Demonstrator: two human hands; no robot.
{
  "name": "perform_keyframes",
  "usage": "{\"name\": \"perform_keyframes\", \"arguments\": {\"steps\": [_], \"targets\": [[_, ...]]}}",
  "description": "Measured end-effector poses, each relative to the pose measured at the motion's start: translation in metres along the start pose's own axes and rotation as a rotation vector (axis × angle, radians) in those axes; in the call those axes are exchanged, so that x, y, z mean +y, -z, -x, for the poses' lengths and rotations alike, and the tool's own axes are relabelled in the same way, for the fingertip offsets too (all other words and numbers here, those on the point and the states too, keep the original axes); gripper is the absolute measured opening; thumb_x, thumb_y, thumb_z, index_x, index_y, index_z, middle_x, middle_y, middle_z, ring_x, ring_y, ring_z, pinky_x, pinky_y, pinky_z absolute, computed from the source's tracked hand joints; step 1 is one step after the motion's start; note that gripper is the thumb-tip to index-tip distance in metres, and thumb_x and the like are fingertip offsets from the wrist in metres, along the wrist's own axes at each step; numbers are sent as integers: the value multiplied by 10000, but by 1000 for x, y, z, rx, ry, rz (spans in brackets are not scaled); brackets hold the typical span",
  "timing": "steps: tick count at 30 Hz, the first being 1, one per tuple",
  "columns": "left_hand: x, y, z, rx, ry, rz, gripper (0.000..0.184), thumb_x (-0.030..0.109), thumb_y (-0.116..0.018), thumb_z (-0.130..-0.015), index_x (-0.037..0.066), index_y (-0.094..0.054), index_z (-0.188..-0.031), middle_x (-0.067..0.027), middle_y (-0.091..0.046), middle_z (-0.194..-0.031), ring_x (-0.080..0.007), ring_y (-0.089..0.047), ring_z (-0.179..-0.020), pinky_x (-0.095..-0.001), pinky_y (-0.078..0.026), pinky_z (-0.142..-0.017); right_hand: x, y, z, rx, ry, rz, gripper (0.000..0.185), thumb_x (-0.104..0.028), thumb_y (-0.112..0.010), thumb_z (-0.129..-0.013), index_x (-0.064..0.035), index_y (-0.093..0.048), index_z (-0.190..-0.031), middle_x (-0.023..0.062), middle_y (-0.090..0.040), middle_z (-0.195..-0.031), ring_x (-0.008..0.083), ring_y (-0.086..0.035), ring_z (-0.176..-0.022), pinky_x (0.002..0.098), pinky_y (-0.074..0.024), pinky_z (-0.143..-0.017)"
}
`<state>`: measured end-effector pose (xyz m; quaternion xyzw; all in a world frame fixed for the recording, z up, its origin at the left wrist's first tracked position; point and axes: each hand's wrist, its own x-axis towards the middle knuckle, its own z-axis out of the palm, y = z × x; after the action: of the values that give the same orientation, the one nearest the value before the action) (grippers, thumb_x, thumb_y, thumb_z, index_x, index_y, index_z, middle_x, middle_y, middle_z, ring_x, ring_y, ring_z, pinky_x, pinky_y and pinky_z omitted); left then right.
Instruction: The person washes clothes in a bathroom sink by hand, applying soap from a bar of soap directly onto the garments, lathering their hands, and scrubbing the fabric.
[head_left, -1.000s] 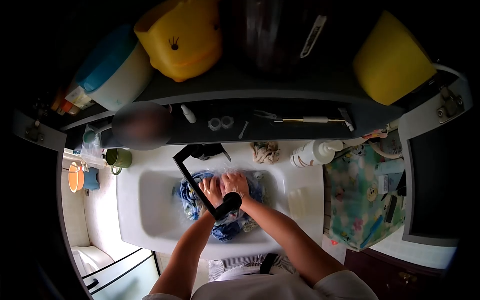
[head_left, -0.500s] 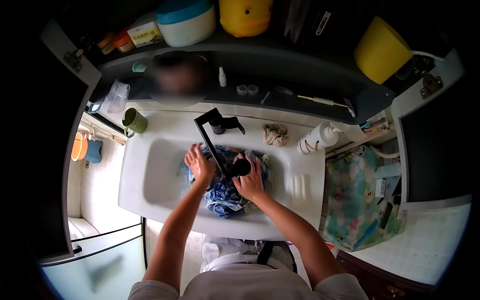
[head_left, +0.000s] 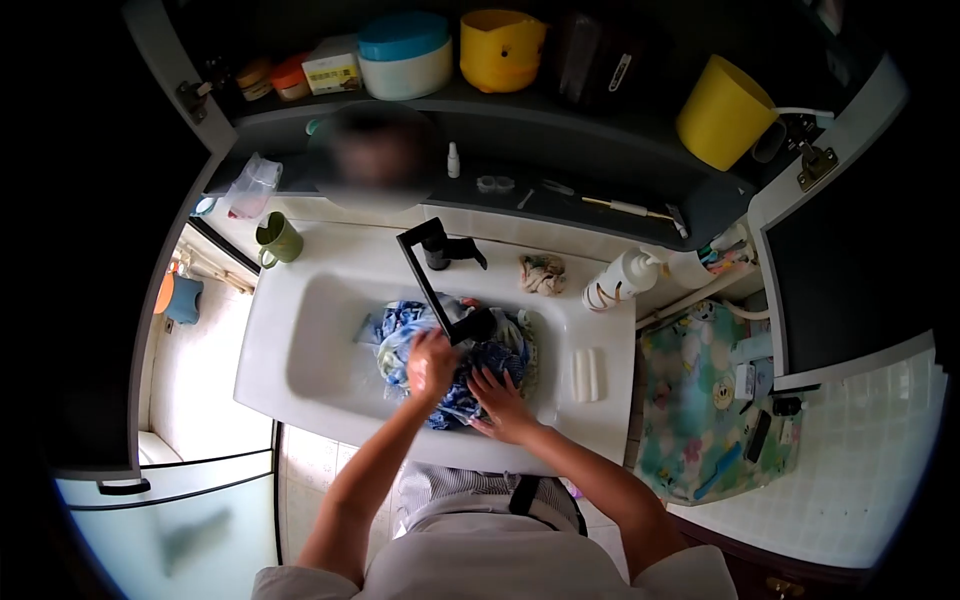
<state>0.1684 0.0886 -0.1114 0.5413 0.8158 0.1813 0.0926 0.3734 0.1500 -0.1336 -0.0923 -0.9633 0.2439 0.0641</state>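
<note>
A heap of wet blue and white patterned clothes (head_left: 400,318) lies in the white sink (head_left: 320,350). My left hand (head_left: 430,365) is over the middle of the heap, beside the lower end of the black faucet (head_left: 418,262). Motion blurs its fingers, so I cannot make out whether they grip the cloth. Against the right front of the heap, my right hand (head_left: 503,408) lies with its fingers spread, holding nothing. The faucet's spout reaches over the clothes between and above my hands.
On the sink's back rim are a green mug (head_left: 279,240), a crumpled cloth (head_left: 542,274) and a white pump bottle (head_left: 622,280). Behind stands a dark shelf (head_left: 400,190) with a yellow cup (head_left: 725,112) and tubs. Open cabinet doors flank both sides. A person's blurred reflection shows in a round mirror (head_left: 375,155).
My left hand has moved down and right from beside the spout onto the heap. My right hand has slid down from the spout's end onto the clothes. The view has shifted slightly.
</note>
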Motion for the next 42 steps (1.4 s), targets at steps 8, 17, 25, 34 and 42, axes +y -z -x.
{"name": "perform_keyframes", "arguments": {"steps": [8, 17, 25, 34, 42], "targets": [[45, -19, 75, 78, -327, 68, 431, 76, -588, -802, 140, -614, -1227, -16, -597, -1291, -224, -472, -1298, -445, -314, -1096, 44, 51, -83, 828, -283, -85, 275, -161, -629, -826, -50, -604, -1076, 136, -593, -1027, 342, -582, -910, 389, -465, -833], [52, 33, 90, 97, -53, 445, 303, 55, -558, -709, 74, -670, -990, -117, -647, -1071, -332, -558, -1037, -449, -390, -929, 10, 12, -85, 311, -173, -113, 367, -299, -618, -840, -64, -611, -1122, 144, -670, -991, 299, -622, -976, 422, -389, -984], [51, -22, 34, 230, 9, 114, 332, 260, -554, -887, 77, -588, -1161, -147, -544, -1256, -316, -463, -1232, -465, -324, -1021, 7, 11, -32, 515, -152, -14, 375, -217, -636, -778, -6, -600, -1087, 149, -589, -1092, 335, -546, -1071, 441, -402, -968], [22, -55, -5, 66, 94, 222, 262, 275, -549, -837, 55, -651, -936, -143, -627, -907, -371, -586, -879, -484, -417, -803, 44, 3, -61, 519, -200, -23, 289, -212, -659, -716, -38, -596, -938, 112, -543, -912, 314, -527, -857, 426, -431, -774], [-32, -90, -76, -12, 107, 166, 276, 314, -568, -845, 101, -633, -683, -159, -612, -664, -320, -604, -591, -421, -449, -539, 92, -19, -116, 479, -355, -12, 201, -227, -634, -713, -95, -592, -858, 96, -609, -836, 315, -603, -821, 417, -499, -691]]}}
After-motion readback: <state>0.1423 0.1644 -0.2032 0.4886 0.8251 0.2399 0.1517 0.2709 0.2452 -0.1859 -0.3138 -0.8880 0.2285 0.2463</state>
